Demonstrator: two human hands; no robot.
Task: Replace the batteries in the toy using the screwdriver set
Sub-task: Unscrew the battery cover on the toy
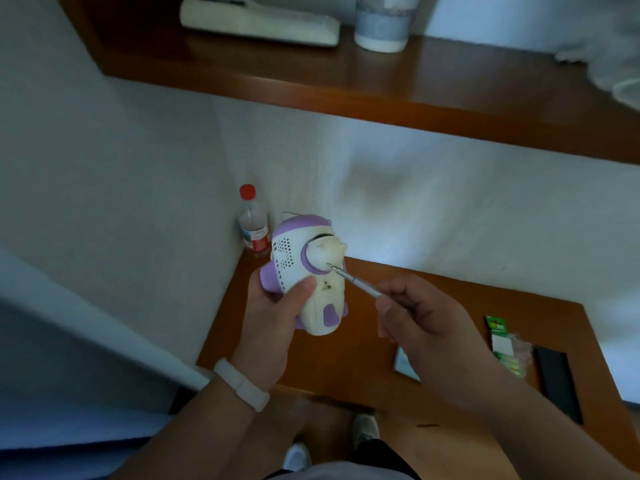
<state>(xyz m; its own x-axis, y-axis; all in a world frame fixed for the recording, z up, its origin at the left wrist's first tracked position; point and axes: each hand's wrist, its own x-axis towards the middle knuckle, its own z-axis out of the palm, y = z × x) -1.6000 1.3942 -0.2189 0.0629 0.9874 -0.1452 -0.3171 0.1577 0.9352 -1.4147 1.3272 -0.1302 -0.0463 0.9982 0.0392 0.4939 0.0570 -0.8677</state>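
A white and purple toy is held up above the wooden table. My left hand grips it from below and the left, thumb laid across its white body. My right hand pinches a thin metal screwdriver. Its tip touches the toy's side beside a purple ring. A pack of green batteries lies on the table at the right, next to a black case near the table's right edge.
A plastic bottle with a red cap stands in the corner behind the toy. A small shiny flat object lies under my right wrist. A wooden shelf above carries a white box and a cup. My legs and shoes show below.
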